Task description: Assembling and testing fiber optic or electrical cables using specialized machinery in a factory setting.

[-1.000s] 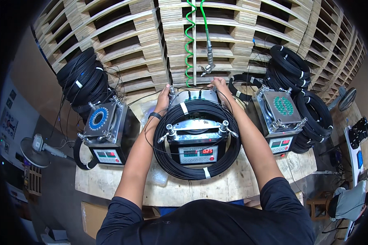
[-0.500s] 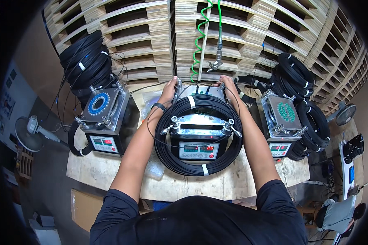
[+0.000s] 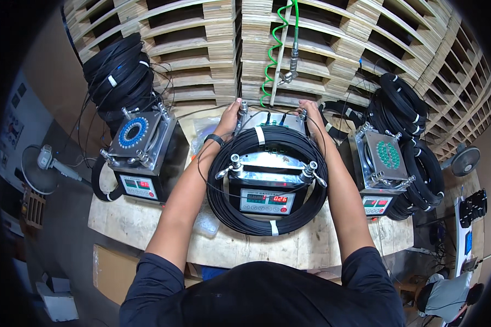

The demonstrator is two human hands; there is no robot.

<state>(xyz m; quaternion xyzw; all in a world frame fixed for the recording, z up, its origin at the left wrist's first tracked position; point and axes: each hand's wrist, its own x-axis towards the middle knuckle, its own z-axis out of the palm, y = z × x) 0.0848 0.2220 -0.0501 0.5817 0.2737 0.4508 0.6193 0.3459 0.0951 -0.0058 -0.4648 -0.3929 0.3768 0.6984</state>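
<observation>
A black polishing-type machine (image 3: 267,200) with a lit red display stands in the middle of the bench. A large coil of black cable (image 3: 213,204), tied with white bands, hangs around it, and cable ends run to its metal top plate (image 3: 270,161). Beyond the coil, my left hand (image 3: 230,119) is closed at the far left clamp post (image 3: 244,107). My right hand (image 3: 312,115) is closed at the far right clamp post (image 3: 301,114), partly hiding it. The two near clamps (image 3: 235,161) carry lever handles, and neither hand touches them.
Similar machines stand at left (image 3: 139,141) and right (image 3: 387,155), beside stacked black cable coils (image 3: 114,76). Wooden pallets (image 3: 191,52) rise behind the bench (image 3: 234,250). A green coiled air hose (image 3: 270,60) hangs with an air gun. Another person (image 3: 447,294) sits far right.
The view has shifted slightly. Both hands stay at the far clamps, and the middle machine's display digits have changed.
</observation>
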